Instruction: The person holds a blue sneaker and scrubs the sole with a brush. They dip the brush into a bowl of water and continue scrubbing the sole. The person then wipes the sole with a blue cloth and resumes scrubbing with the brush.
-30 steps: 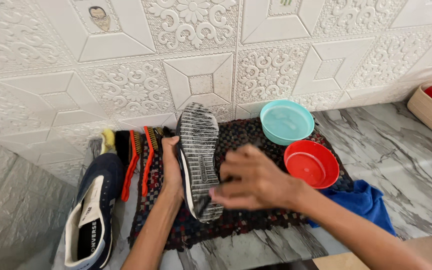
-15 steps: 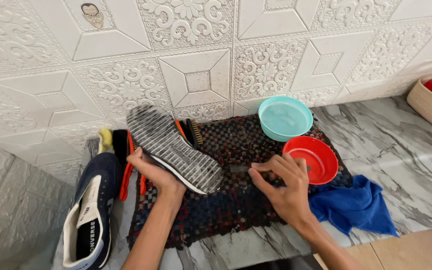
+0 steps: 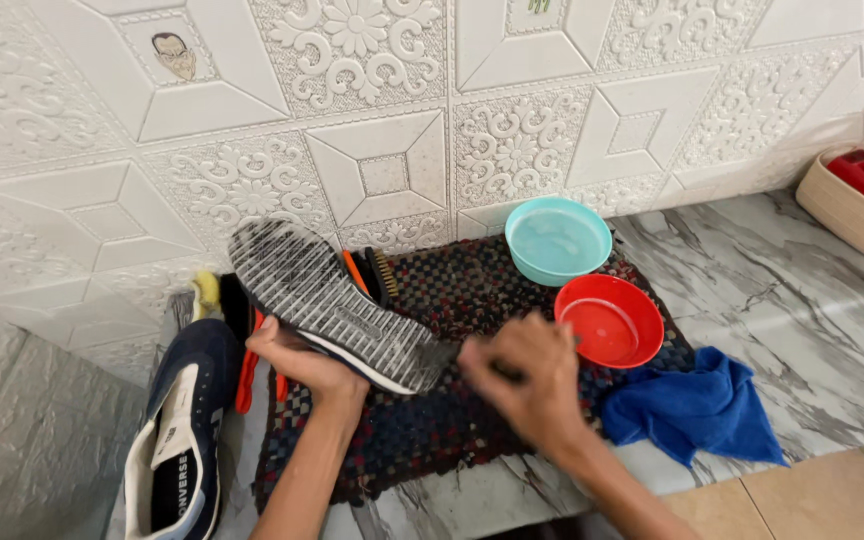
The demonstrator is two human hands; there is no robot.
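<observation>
Two hands met at frame centre: my left hand (image 3: 302,362) clamped the upturned shoe (image 3: 332,303), sole up, over the woven mat (image 3: 472,300); my right hand (image 3: 524,378) closed at its heel end, contents unclear. A firm, tilted hold seemed best.

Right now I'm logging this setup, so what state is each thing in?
Shoe: sole up, held by left hand.
Right hand: closed at the shoe's end, blurred; what it grips is unclear.
Second shoe: upright on the counter.
Teal bowl: upright, holds clear liquid.
Red bowl: upright, looks empty.
Cloth: crumpled.
Mat: flat.
</observation>
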